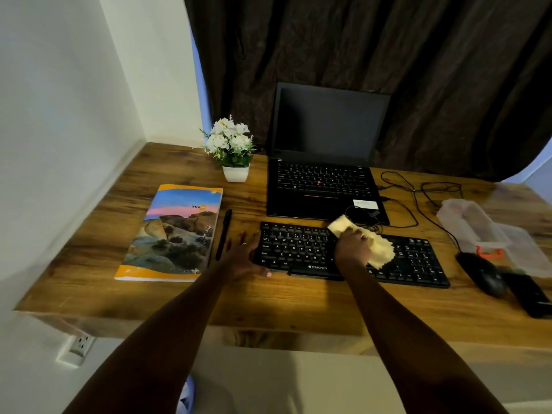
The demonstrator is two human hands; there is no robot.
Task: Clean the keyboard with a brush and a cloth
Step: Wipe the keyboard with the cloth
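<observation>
Keyboard (298, 249) could skid if the flat, spread left hand (243, 258) slackens; the right hand (352, 249), bunching the cloth (380, 249) (pale yellow), might snag the cable (372, 225) behind.

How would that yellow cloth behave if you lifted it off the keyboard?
Probably floppy: the yellow cloth bunches and folds under the right hand. Likely light and unlikely to slide, since it drapes over the keyboard keys.

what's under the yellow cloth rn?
The middle of the black keyboard; the keys beneath the yellow cloth are hidden. The right hand grips it from above. Its far corner reaches the front edge of the laptop.
</observation>
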